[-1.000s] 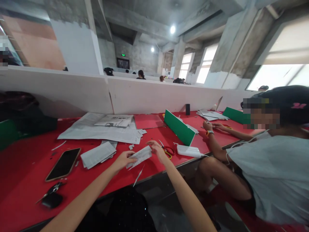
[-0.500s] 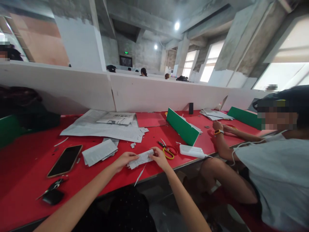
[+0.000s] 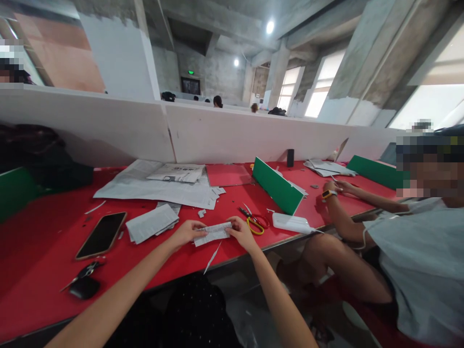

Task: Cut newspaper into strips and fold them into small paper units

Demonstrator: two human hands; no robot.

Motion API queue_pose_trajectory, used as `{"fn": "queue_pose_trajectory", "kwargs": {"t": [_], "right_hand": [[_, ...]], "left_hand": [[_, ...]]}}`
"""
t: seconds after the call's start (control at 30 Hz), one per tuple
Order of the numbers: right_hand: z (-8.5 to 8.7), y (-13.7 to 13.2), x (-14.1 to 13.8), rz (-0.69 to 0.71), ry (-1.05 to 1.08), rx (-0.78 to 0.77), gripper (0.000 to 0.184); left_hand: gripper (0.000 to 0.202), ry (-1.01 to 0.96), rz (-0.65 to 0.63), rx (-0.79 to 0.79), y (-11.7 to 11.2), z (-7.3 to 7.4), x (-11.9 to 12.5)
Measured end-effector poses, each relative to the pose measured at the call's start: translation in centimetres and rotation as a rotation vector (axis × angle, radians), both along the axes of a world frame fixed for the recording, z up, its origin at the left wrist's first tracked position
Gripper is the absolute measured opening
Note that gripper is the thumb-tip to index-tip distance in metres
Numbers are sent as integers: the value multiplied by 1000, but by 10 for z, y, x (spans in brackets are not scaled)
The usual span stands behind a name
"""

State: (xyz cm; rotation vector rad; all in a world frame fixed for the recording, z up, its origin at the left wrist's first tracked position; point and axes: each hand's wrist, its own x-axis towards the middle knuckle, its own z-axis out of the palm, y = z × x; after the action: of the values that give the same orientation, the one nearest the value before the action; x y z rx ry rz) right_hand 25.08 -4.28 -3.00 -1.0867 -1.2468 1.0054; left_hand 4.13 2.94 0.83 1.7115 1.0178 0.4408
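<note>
Nearest the front edge of the red-topped desk, over to the left, metal keys with a black fob lie apart from the paper, presumably to keep them out of the way. A black-screened phone with a pale rim lies just beyond, probably set aside likewise. A thin white paper sliver reaches to the front edge. Past it, the left hand and right hand are apart, each pinching one end of a narrow strip of grey printed newspaper; gripping both ends seems to keep it straight. The strip is over the desk near the front edge; whether it touches the top I cannot tell. Left of it, a flat stack of folded grey newspaper sits within easy reach. To the right, scissors with yellow and red handles lie near the right hand, likely kept handy. Farther off, an upright green board appears to divide the desk, and large printed newspaper sheets lie spread toward the back edge, seemingly leaving room in front.
</note>
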Motion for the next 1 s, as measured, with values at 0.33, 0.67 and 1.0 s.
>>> {"fn": "queue_pose_trajectory", "kwargs": {"t": [0.33, 0.67, 1.0], "right_hand": [[5, -3, -1, -19, -83, 24, 17], [-2, -1, -1, -18, -95, 21, 18], [-5, 1, -2, -36, -110, 40, 21]], "left_hand": [[35, -22, -69, 40, 7, -4, -5], [31, 24, -30, 114, 4, 3, -6], [31, -7, -31, 95, 4, 4, -4]]}}
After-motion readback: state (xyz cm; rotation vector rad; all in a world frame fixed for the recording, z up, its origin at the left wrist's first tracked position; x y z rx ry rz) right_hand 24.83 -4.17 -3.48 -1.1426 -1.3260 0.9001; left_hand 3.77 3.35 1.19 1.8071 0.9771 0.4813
